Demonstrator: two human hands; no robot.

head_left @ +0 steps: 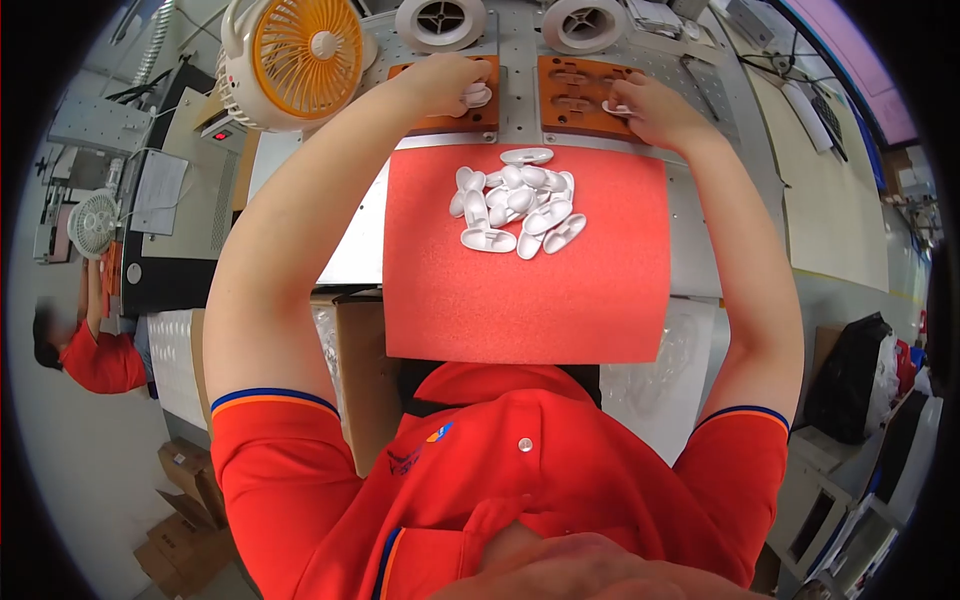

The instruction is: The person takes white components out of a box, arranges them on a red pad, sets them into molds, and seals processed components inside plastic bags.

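My left hand [445, 82] is closed around small white oval plastic pieces [477, 95], above the left orange-brown fixture block [482, 124]. At the right fixture block [590, 122], my right hand [655, 108] pinches one white oval piece [616, 108] by its edge. Several shaped recesses show in the right block; my left hand and forearm hide much of the left one. Nearer to me, a pile of white oval shells [520, 195] lies loose on a red mat [520, 310], some hollow side up.
An orange and white fan [308, 60] stands beyond my left forearm. Two round white ducts [440, 22] are behind the blocks on a perforated metal plate [518, 90]. A co-worker in a red shirt [103, 362] is at far left. Cardboard boxes [185, 540] lie on the floor.
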